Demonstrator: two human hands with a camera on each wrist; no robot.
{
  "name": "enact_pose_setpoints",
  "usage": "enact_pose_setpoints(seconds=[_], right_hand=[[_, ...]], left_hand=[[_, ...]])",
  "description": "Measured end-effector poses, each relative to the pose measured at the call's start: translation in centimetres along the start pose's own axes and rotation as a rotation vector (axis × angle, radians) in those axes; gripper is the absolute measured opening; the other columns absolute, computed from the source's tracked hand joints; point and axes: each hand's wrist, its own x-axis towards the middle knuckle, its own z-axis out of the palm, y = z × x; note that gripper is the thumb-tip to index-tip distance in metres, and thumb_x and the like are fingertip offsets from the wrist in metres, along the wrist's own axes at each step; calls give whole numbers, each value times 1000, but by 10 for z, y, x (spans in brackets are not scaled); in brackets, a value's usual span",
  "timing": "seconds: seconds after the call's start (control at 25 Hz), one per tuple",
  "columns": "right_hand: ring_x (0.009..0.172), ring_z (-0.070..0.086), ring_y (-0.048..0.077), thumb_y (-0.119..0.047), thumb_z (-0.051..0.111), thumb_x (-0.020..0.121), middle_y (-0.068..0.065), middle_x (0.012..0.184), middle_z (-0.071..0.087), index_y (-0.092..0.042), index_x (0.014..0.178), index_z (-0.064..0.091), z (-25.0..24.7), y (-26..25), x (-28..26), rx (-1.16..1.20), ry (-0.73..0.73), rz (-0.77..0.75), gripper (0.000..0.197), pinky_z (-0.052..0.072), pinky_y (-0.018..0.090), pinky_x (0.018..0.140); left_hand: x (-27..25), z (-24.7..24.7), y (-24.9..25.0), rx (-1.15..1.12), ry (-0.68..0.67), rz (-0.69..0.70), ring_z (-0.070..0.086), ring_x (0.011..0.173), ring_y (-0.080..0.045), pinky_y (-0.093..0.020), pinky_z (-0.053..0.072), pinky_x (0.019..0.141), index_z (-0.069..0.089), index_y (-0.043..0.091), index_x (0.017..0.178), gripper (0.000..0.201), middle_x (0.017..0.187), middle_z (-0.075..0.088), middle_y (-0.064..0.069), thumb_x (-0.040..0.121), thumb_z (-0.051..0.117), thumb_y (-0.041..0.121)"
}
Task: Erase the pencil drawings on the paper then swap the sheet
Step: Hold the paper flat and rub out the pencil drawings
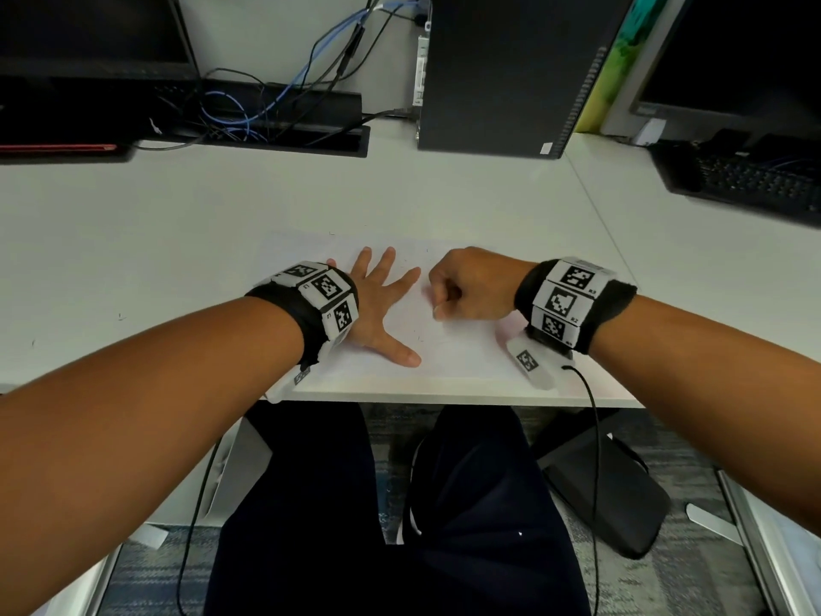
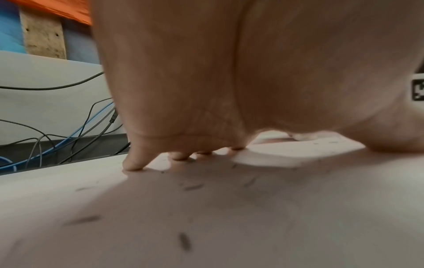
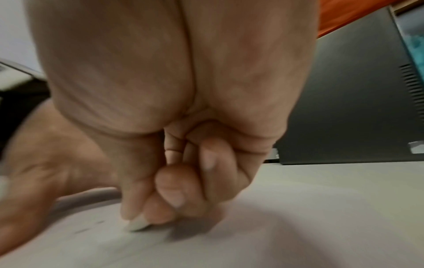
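Eraser (image 3: 136,225) sits pinched tight in my right hand (image 1: 471,284). My left hand (image 1: 377,304) lies flat with fingers spread, pressing the paper (image 1: 462,349) down. I should rub softly so it won't tear.

White paper (image 1: 448,344); eraser (image 3: 137,225) seemingly white; blue cables (image 1: 284,91).

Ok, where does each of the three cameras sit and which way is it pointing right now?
Head: worn on the head, looking forward and down at the desk; shows both forearms, left hand spread flat on the paper, right hand curled, lap below.
Left wrist: under the wrist, looking along the palm; fingers press the paper, eraser crumbs on it.
Right wrist: under the wrist, looking along the hand; fingers pinch a white eraser against the sheet.
Shared: all three show the paper; both wrist views show the other hand.
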Motion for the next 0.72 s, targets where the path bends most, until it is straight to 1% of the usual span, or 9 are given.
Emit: enact_pose_setpoints(seconds=[0.12,0.16,0.24,0.32,0.48,0.6,0.64,0.68,0.72], right_hand=[[53,51,-4,-23,71,85,-14,60,56,-21,71,62,9,-5,-7,22,-105,-51,17,37,12,56],[52,51,-4,-24,72,85,-14,59,56,-21,70,62,8,-4,-6,34,-96,-48,18,37,12,55],[56,51,-1,-23,72,85,-13,61,56,-22,69,61,1,4,-2,59,-22,-5,19,38,17,60],[58,51,1,-20,71,85,-13,62,56,-19,71,61,0,5,-1,52,11,13,17,38,20,62],[56,49,0,-21,70,86,-13,60,54,-19,71,60,12,-9,-7,5,-61,-68,18,34,15,56],[56,50,0,-22,71,86,-12,62,56,-20,70,60,13,-4,-9,53,-58,-63,20,36,15,58],[57,50,0,-22,71,86,-10,66,60,-21,69,59,14,-3,-8,71,-66,-68,21,37,16,60],[59,51,2,-23,72,85,-5,71,63,-21,68,59,15,-3,-6,82,-75,-76,22,39,18,62],[60,52,4,-23,72,85,-2,74,64,-21,67,59,13,0,-4,79,-68,-77,22,40,20,63]], left_hand=[[1,0,1,11,1,1,-29,144,-32,-69,-3,112,-32,43,143,135,154,-39,1,49,48,98],[1,0,1,10,-1,-4,-29,144,-32,-69,-3,112,-32,43,143,135,154,-39,1,49,48,98],[0,-2,2,3,-4,-10,-29,144,-32,-68,-3,112,-32,43,144,136,154,-40,1,49,49,98],[0,-1,2,6,-2,-7,-29,144,-32,-68,-2,112,-32,43,144,136,154,-40,1,49,49,98],[0,-4,2,23,-10,-8,-30,144,-34,-70,-1,112,-32,41,144,137,154,-40,-2,50,50,97],[3,-5,9,15,16,45,-33,142,-33,-71,-3,110,-25,42,148,134,154,-39,-2,52,52,96],[3,-5,11,-6,19,70,-32,143,-32,-71,-4,110,-20,44,149,130,155,-38,-2,53,52,96],[3,-4,14,-28,16,85,-31,144,-31,-71,-4,110,-16,47,150,127,156,-37,0,54,51,96],[4,-3,15,-34,13,89,-30,144,-30,-71,-5,110,-14,48,150,125,157,-36,1,54,50,96]])
